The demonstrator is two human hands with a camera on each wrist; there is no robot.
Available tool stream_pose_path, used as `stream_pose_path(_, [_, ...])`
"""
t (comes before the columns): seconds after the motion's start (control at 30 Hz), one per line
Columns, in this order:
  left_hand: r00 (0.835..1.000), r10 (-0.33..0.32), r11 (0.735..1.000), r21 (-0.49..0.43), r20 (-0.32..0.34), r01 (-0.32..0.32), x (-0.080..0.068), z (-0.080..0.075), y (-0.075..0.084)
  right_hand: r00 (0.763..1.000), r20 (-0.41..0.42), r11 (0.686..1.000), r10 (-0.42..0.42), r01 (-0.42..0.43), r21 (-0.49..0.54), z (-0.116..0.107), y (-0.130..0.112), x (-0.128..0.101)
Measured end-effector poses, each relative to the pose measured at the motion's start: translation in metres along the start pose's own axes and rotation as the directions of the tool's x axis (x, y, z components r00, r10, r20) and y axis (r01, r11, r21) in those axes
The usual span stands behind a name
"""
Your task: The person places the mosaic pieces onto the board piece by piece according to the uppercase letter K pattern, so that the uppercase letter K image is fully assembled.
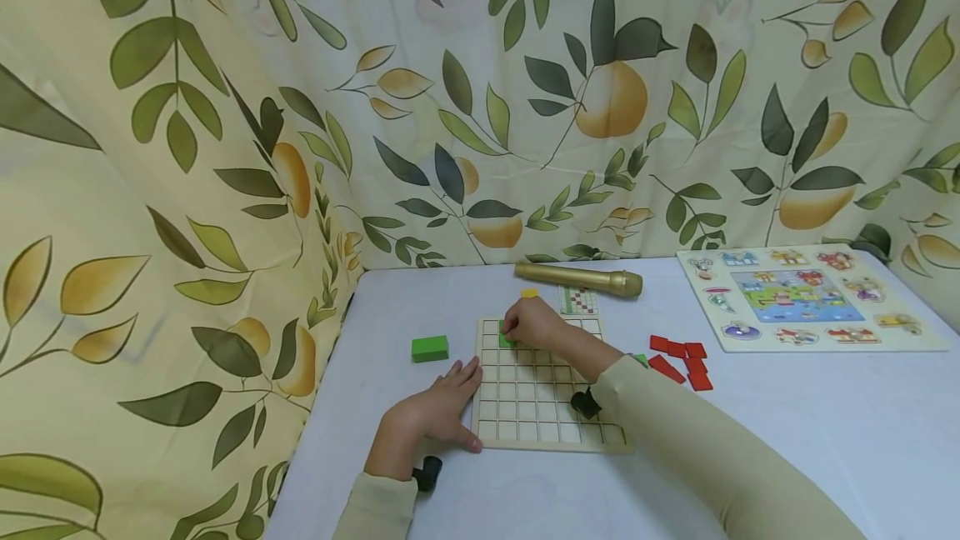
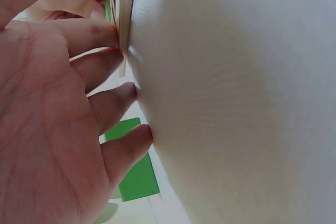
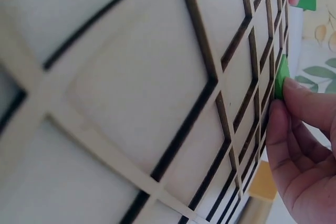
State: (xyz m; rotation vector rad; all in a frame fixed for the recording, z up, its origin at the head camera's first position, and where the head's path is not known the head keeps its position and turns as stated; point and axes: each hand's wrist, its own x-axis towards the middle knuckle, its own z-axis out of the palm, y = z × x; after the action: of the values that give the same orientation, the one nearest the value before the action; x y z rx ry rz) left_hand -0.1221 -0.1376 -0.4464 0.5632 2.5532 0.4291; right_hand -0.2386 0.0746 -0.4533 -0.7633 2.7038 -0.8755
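1. My right hand (image 1: 534, 325) pinches a small green wooden block (image 1: 506, 340) between thumb and fingertips (image 3: 294, 103) and holds it at the far-left corner of the square wooden grid board (image 1: 547, 432). The right wrist view shows the block's edge right at the lattice, but I cannot tell whether it is fully seated in a cell.

2. My left hand (image 1: 438, 411) lies flat on the table with fingers (image 2: 113, 100) straight and spread, their tips against the board's near-left edge, gripping nothing.

3. How far along, as I judge it: barely begun. Apart from the green piece in my pinch, every cell I can see on the board looks empty.

4. What is left lies off the board: a larger green rectangular block (image 1: 430, 348) on the table to the left, close to my left hand; a cluster of flat red pieces (image 1: 680, 359) to the right, near my right sleeve; a small yellow piece (image 1: 529, 293) just beyond the board's far edge.

5. Other things around: a checked pattern card (image 1: 579, 300) beside the yellow piece, a gold-coloured tube (image 1: 577, 280) lying behind it, and a children's picture puzzle board (image 1: 806, 297) well off to the right. Leaf-and-fruit printed curtains (image 1: 225, 148) close in the white table (image 1: 825, 440).

6. In the way: my right forearm lies across the grid, covering several cells on the right side.
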Motion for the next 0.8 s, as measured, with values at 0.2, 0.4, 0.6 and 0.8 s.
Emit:
stream_pose_path(0.2, [1.0,0.0,1.0,-0.005,0.008,0.0,0.001,0.0,0.0,1.0,0.005,1.0,0.006,-0.006,0.01,0.001,-0.002,-0.002])
stream_pose_path(0.4, [1.0,0.009,1.0,-0.002,0.009,-0.009,0.0,-0.001,-0.003,1.0,0.014,1.0,-0.008,0.009,-0.012,0.0,-0.005,0.0])
stream_pose_path(0.6, [1.0,0.006,1.0,-0.015,0.007,-0.006,-0.001,-0.003,-0.004,0.999,-0.005,0.999,-0.05,0.05,-0.018,-0.001,-0.004,-0.004])
stream_pose_path(0.8, [1.0,-0.005,1.0,-0.02,0.016,0.005,0.001,-0.001,-0.001,0.997,-0.049,0.998,-0.058,0.059,0.016,-0.017,0.002,-0.02])
